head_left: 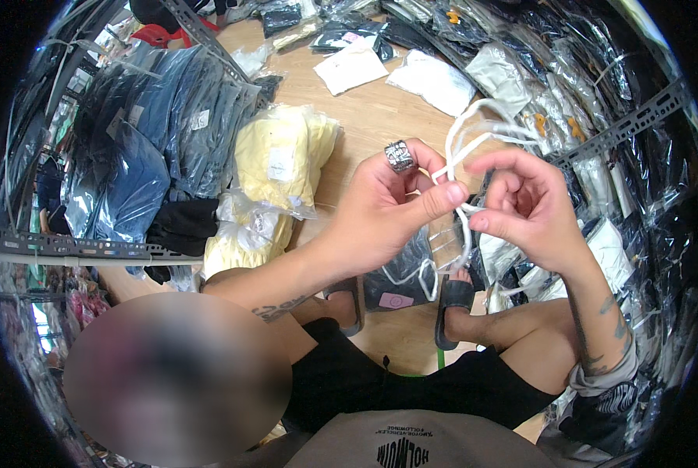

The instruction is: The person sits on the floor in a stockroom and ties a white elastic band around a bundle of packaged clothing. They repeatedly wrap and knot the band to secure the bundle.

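Note:
A white cord (460, 152) is looped in the air between my hands, and its loose loops sweep up and to the right. My left hand (400, 195), with a wide silver ring on one finger, pinches the cord between thumb and fingers. Close by on the right, my right hand (532, 204) has its fingers curled and its thumb against a strand of the same cord. Part of the cord hangs down over a dark garment in clear plastic (400, 285), which lies on the floor between my feet and bears a pink label.
Bagged jeans (142, 148) are stacked on a metal rack at left, beside yellow bagged garments (283, 156). White packets (351, 66) lie on the wooden floor (310, 97) ahead. Plastic-wrapped clothes (598, 179) crowd the right, behind a perforated metal bar (622, 129). A blurred patch covers the lower left.

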The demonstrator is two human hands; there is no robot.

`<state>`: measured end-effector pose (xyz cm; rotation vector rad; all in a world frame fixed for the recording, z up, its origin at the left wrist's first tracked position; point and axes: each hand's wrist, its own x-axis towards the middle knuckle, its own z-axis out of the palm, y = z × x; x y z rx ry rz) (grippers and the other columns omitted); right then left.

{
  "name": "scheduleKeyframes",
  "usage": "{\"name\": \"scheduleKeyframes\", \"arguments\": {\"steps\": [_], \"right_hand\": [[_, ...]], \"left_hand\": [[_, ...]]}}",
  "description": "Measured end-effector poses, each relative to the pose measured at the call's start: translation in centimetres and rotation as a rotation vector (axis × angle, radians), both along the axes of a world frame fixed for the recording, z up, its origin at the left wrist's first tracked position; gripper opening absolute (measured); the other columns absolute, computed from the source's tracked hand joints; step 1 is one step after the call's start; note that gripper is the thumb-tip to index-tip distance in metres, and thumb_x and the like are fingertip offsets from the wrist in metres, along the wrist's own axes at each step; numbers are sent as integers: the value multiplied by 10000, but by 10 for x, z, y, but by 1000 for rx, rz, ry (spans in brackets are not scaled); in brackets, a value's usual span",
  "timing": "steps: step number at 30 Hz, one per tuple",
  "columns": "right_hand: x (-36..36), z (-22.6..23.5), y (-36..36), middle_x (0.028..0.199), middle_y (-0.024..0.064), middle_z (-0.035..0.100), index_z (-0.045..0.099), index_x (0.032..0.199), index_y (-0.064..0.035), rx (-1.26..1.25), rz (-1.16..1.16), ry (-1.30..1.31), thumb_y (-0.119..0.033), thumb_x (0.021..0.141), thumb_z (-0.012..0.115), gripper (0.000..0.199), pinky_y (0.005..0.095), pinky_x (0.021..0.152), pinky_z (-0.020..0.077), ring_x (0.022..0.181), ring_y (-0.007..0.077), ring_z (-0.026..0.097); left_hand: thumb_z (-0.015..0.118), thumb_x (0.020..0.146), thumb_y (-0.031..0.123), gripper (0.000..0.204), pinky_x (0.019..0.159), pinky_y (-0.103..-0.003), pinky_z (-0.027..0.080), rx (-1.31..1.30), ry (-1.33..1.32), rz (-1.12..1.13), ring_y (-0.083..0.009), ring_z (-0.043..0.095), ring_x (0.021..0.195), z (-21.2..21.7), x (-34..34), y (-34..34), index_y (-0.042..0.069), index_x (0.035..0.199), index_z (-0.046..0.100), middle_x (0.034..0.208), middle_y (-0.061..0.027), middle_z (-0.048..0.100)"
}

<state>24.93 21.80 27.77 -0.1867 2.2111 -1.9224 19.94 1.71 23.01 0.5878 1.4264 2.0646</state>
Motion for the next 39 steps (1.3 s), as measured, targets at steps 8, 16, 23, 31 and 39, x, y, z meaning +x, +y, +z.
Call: {"name": "scheduleKeyframes", "arguments": {"steps": [8,16,23,31,39], "right_hand": [[4,-2,15,605,-102,435,673,931,-24,111,-34,73,-43,746,756,203,165,492,265,550,-9,361],[-7,-20,48,768,7,647,654,912,17,89,-148,43,-27,818,683,108,155,544,369,611,7,479],[-17,-32,56,680,-41,571,637,893,8,250,-164,196,-112,859,663,127,156,537,366,612,3,486],[-17,-23,72,731,-17,622,654,902,-28,103,-276,-38,-153,861,668,132,164,516,390,603,19,524],[-22,-31,54,851,71,597,520,818,-64,-57,-208,324,-269,957,499,249,284,779,464,875,138,597]], "left_hand": [[498,966,280,223,790,-280,458,133,-190,102,-130,562,917,15,-20,-12,97,1091,523,1146,-88,590],[543,923,298,262,772,-275,411,161,-260,354,-110,490,847,22,-46,-41,64,1031,588,938,8,569],[516,918,418,318,771,-291,372,7,-397,392,-130,488,832,26,-58,-55,127,793,541,929,-6,560],[431,969,442,378,579,-186,337,-479,-235,217,-56,401,635,8,-86,-85,106,911,595,872,6,609],[461,980,359,309,439,-195,242,-474,-73,576,-27,304,478,-10,-96,-91,81,1005,595,612,68,431]]}}
